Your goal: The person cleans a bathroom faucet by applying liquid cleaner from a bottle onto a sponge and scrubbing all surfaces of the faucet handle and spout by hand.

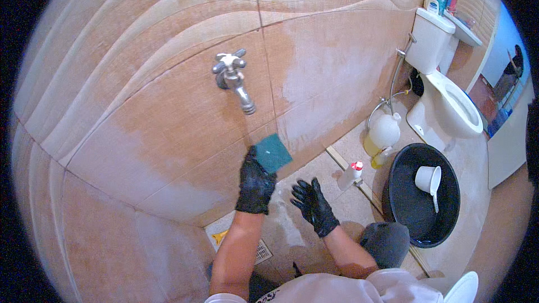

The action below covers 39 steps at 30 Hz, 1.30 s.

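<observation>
A green scouring pad [273, 152] is gripped in my left hand [257, 184], which wears a black glove. I hold it up close to the tiled wall, below a chrome tap [234, 81]; whether it touches the wall I cannot tell. My right hand [314, 206], gloved in black too, hovers over the floor with its fingers spread and nothing in them. To the right of that hand stands a white bottle with a red cap [353, 173].
On the right, a black basin [396, 202] holds a white dipper [428, 178]. Behind it are a whitish jug [385, 130] and a white toilet [449, 109]. A floor drain [263, 251] and a yellow packet [219, 237] lie near my left forearm. Pale patches mark the wall tiles.
</observation>
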### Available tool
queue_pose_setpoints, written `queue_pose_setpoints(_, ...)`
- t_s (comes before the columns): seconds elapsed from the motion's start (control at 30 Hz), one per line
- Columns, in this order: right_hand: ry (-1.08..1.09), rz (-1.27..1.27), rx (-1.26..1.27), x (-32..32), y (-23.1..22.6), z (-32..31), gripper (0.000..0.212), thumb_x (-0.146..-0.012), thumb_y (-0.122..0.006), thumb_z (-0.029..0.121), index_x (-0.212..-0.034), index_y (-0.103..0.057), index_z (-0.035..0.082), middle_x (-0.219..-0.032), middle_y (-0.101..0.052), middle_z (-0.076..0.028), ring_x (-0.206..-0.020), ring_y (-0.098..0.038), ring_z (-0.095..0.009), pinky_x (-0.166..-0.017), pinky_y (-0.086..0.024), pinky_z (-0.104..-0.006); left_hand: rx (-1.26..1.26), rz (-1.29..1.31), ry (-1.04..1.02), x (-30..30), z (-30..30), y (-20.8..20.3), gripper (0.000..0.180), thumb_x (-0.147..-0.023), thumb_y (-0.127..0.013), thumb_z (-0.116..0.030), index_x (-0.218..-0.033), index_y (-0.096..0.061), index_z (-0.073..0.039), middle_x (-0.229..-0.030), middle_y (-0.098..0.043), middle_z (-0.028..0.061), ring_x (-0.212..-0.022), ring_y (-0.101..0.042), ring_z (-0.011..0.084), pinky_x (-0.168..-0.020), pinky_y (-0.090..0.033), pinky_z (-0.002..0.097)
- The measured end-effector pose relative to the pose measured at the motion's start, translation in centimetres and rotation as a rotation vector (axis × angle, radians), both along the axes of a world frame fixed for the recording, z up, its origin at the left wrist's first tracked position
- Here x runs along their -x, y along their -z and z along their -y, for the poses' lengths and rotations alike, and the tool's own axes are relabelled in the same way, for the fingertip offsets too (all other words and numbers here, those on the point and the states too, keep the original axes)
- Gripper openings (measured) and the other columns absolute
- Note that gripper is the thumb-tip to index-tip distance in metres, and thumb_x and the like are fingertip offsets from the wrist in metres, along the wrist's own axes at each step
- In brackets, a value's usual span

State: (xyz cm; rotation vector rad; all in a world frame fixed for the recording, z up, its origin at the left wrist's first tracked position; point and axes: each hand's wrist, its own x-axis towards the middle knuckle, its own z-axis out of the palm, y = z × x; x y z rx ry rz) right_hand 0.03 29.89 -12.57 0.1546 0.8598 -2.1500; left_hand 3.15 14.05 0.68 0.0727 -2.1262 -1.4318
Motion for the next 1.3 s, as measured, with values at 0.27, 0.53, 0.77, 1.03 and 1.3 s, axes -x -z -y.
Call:
queue_pose_setpoints(0.27,0.122,-0.679,0.044,7.2,-13.7,3.5,0.029,-0.091,-0.042,0.023,-0.106,-0.055,0.002,-0.099,-0.059,-0.008,-0.09,-0.054,-0.018,-0.08,-0.044,-0.0293,-0.897,-0.145,0.005,1.7,-1.4,-3.5,0.04,-0.091,-0.039,-0.034,-0.114,-0.05,-0.004,-0.104,-0.059,0.0096,-0.093,-0.055,0.0199,-0.086,-0.042,0.0354)
queue_pose_setpoints(0.53,0.079,-2.015,-0.372,7.3,-33.3,8.9,0.029,-0.086,-0.047,0.017,-0.109,-0.057,0.003,-0.11,-0.058,-0.014,-0.104,-0.053,-0.021,-0.089,-0.04,-0.0319,-1.1,-0.382,0.658,7.6,4.8,-10.6,0.035,-0.09,-0.04,-0.036,-0.109,-0.053,-0.009,-0.098,-0.06,0.0086,-0.087,-0.058,0.0187,-0.077,-0.049,0.0345)
queue_pose_setpoints(0.77,0.258,-2.58,-0.728,5.5,-33.2,7.3,0.032,-0.086,-0.048,0.017,-0.115,-0.052,0.005,-0.118,-0.051,-0.017,-0.109,-0.048,-0.032,-0.097,-0.034,-0.0372,-1.241,-0.283,0.746,6.7,4.3,-13.7,0.028,-0.094,-0.034,-0.025,-0.109,-0.05,-0.008,-0.105,-0.057,0.0079,-0.089,-0.058,0.018,-0.081,-0.05,0.0315)
queue_pose_setpoints(1.03,0.343,-2.384,-0.706,9.2,-32.3,10.7,0.035,-0.084,-0.047,0.022,-0.112,-0.051,0.001,-0.108,-0.055,-0.019,-0.101,-0.052,-0.034,-0.086,-0.043,-0.0397,-1.316,-0.308,0.721,9.2,3.6,-12.7,0.039,-0.093,-0.027,-0.034,-0.112,-0.051,-0.009,-0.11,-0.057,0.009,-0.098,-0.056,0.0214,-0.086,-0.046,0.0354)
queue_pose_setpoints(1.3,0.356,-2.258,-0.936,7.0,-32.4,9.5,0.037,-0.078,-0.053,0.008,-0.114,-0.05,0.003,-0.108,-0.055,-0.018,-0.099,-0.051,-0.034,-0.085,-0.042,-0.0388,-1.169,-0.284,0.616,10.0,3.1,-11.7,0.042,-0.094,-0.026,-0.036,-0.114,-0.049,-0.007,-0.108,-0.058,0.0104,-0.097,-0.056,0.0234,-0.085,-0.047,0.0354)
